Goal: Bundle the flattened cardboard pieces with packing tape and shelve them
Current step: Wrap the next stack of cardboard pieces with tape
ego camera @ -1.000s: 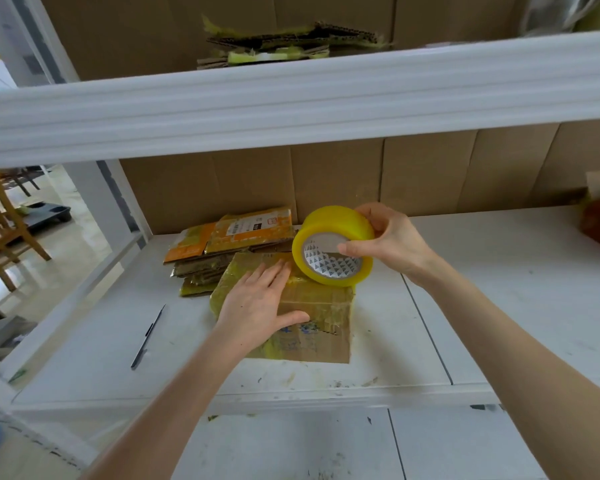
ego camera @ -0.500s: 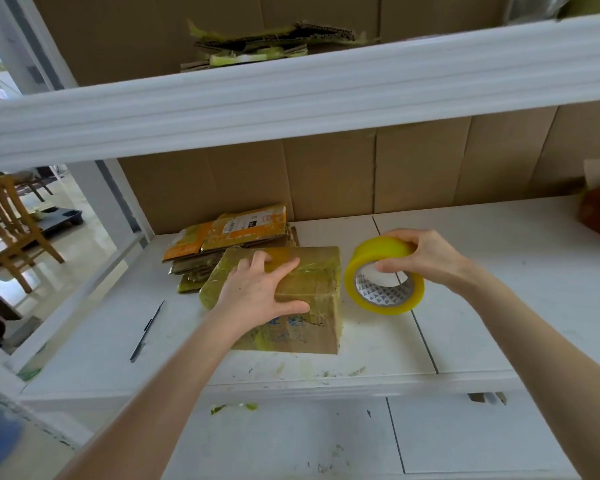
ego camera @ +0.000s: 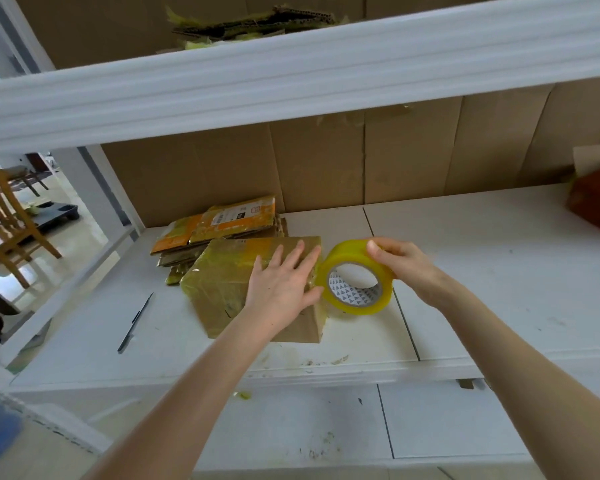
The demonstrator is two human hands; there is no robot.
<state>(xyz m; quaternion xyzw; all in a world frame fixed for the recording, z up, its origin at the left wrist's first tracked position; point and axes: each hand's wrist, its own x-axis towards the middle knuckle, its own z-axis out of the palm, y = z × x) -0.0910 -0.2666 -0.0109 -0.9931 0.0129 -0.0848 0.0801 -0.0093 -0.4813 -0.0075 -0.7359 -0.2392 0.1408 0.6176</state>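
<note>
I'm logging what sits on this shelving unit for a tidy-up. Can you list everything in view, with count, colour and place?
Cardboard bundle: one, brown with yellowish tape, middle shelf, under the left hand.
Tape roll: one, yellow, upright at the bundle's right edge.
Flat cardboard stack: one, orange and brown, behind the bundle.
Pen: one, dark, shelf left of the bundle.
Cardboard scraps: one pile, brown and yellow, upper shelf.
Box: one, reddish brown, far right.
Shelf: white.
Chair: one, wooden, floor at left.
Left hand: flat on the bundle.
Right hand: gripping the tape roll.
</note>
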